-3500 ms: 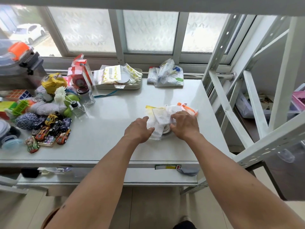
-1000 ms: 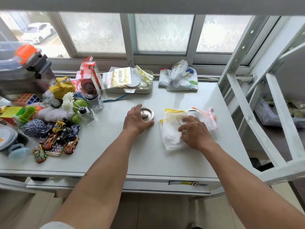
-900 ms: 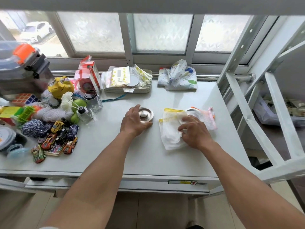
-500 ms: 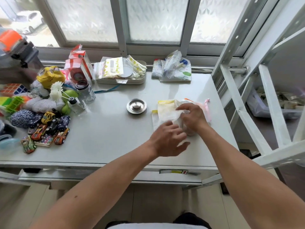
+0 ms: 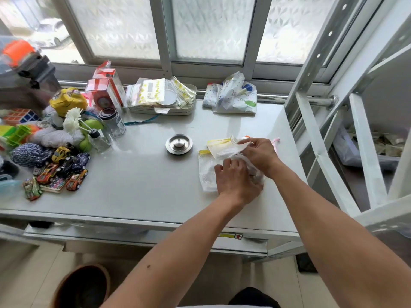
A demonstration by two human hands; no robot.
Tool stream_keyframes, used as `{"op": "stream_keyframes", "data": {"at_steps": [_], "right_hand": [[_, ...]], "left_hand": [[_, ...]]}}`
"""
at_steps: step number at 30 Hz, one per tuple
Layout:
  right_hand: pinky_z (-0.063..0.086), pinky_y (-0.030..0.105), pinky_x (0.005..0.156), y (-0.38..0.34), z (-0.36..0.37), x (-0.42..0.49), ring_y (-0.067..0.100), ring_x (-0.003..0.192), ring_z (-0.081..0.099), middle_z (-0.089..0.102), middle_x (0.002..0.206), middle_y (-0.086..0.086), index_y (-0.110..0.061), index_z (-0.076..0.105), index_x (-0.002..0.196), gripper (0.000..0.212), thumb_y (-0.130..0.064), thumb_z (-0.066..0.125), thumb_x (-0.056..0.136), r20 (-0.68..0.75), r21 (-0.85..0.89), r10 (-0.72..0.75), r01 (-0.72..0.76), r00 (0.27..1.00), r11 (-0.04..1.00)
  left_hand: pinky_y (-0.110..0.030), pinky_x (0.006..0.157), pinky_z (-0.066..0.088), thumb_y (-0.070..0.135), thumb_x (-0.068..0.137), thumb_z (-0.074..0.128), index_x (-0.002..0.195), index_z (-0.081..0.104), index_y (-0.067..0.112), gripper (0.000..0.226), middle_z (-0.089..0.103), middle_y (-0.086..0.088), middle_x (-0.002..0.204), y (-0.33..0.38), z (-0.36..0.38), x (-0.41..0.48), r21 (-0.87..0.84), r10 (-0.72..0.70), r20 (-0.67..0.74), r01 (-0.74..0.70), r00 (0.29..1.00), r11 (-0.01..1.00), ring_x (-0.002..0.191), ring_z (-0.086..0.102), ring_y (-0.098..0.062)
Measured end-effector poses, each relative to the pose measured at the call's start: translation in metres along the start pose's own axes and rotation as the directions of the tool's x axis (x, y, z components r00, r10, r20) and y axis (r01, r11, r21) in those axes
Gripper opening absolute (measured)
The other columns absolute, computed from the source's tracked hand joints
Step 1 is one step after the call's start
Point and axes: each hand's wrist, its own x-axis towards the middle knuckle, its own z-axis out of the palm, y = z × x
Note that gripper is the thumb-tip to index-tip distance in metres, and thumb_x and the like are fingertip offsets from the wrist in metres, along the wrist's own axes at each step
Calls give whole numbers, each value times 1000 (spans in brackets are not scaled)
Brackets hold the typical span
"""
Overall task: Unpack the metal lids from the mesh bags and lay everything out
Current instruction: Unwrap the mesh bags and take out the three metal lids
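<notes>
One round metal lid (image 5: 179, 144) with a knob lies alone on the white table (image 5: 138, 187), left of the bags. A pile of white mesh bags (image 5: 208, 172) with yellow, orange and pink trim sits at the table's right side. My right hand (image 5: 260, 155) pinches the upper yellow-trimmed bag at its mouth. My left hand (image 5: 235, 181) presses on the pile's front and grips the mesh. Whatever is inside the bags is hidden by my hands.
Toy cars (image 5: 60, 172), yarn balls, a puzzle cube (image 5: 21, 114) and glass jars (image 5: 112, 122) crowd the table's left. A tray of zip bags (image 5: 160, 97) and a printed pouch (image 5: 231, 96) sit by the window. White shelf posts (image 5: 311, 138) stand at the right.
My left hand set the metal lid down on the table, let it go and came across to the mesh bags. My right hand lifted the top bag's mouth.
</notes>
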Motion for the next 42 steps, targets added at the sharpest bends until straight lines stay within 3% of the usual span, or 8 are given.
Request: {"op": "stream_keyframes", "data": {"at_steps": [7, 13, 18, 22, 27, 31, 37, 42], "right_hand": [[48, 42, 105, 12, -2, 6, 20, 116, 64, 74, 110, 5, -31, 78, 64, 24, -12, 71, 78, -9, 43, 18, -18, 1000, 999], [53, 38, 97, 9, 3, -1, 20, 102, 68, 71, 118, 6, -26, 75, 74, 15, -13, 74, 80, -53, 42, 8, -6, 999, 999], [54, 36, 82, 11, 11, -5, 18, 85, 64, 75, 99, 9, -30, 74, 76, 25, -9, 63, 84, -98, -86, -16, 7, 995, 996], [48, 25, 82, 12, 13, -8, 15, 96, 63, 74, 106, 3, -18, 78, 98, 23, -11, 60, 85, -101, -163, -30, 13, 994, 987], [49, 30, 96, 10, 12, -11, 14, 111, 61, 65, 124, -7, -27, 77, 88, 21, -12, 63, 85, -107, -132, -32, 18, 994, 991], [42, 20, 89, 6, 11, -17, 10, 103, 55, 62, 114, -7, -14, 76, 101, 25, -8, 58, 86, -128, -182, -46, 22, 991, 983], [49, 35, 92, 10, 1, -29, 19, 100, 66, 73, 97, -1, -27, 70, 69, 17, -29, 63, 53, 133, -296, -51, 89, 990, 951], [36, 32, 78, -3, -16, -18, 21, 73, 60, 69, 71, 18, -15, 64, 52, 24, -34, 53, 62, 10, -139, -148, 148, 989, 979]], "left_hand": [[-41, 83, 33, 71, 60, 53, 101, 58, 30, 58, 67, 9, 109, -30, -24, -27, -72, 21, 20, -20, 1000, 997, 110, 46, -21], [-38, 83, 36, 74, 57, 63, 105, 61, 33, 63, 68, 13, 110, -118, -59, -27, -60, -85, -178, 75, 980, 995, 109, 53, -19], [-40, 83, 35, 71, 58, 68, 117, 56, 25, 76, 69, 2, 108, -170, -62, -22, -38, -262, -206, 260, 943, 965, 109, 57, -25], [-42, 89, 32, 70, 58, 69, 131, 47, 27, 87, 66, 1, 116, -183, -59, -32, -96, -307, -141, 295, 941, 951, 116, 52, -24], [-44, 93, 31, 73, 55, 70, 135, 42, 28, 96, 60, 4, 127, -183, -60, -34, -77, -261, -89, 255, 961, 964, 121, 47, -22], [-47, 96, 34, 75, 59, 63, 131, 47, 24, 89, 53, 0, 136, -171, -54, -31, -105, -241, -185, 224, 953, 969, 125, 46, -26], [-38, 94, 31, 50, 83, 52, 122, 57, 20, 50, 62, 1, 126, -107, -48, -4, -381, -215, -277, 99, 937, 919, 119, 53, -22], [-42, 97, 38, 55, 88, 49, 121, 61, 26, 46, 61, 3, 129, -72, -36, 15, -192, -15, -35, 8, 999, 981, 122, 51, -23]]}}
